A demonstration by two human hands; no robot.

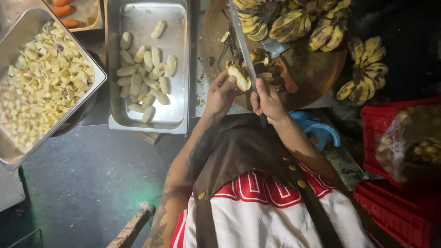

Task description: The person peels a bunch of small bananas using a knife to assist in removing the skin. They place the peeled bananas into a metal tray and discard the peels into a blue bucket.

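head view, left hands [220,94] gripping peeled banana [240,78], right hands [268,102] clamped on knife [243,46], wrists bent inward

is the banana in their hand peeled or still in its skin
Mostly peeled: the banana in the left hand shows pale bare flesh, the right hand beside it.

A round wooden board [312,69] lies far in the centre, with banana bunches [294,20] on its far edge and more bananas [365,69] to its right. Left of it sits a steel tray [177,27] holding peeled bananas [144,78]; farther left, a pan of diced pieces [41,82]. Plastic crates [395,202] stand near right.
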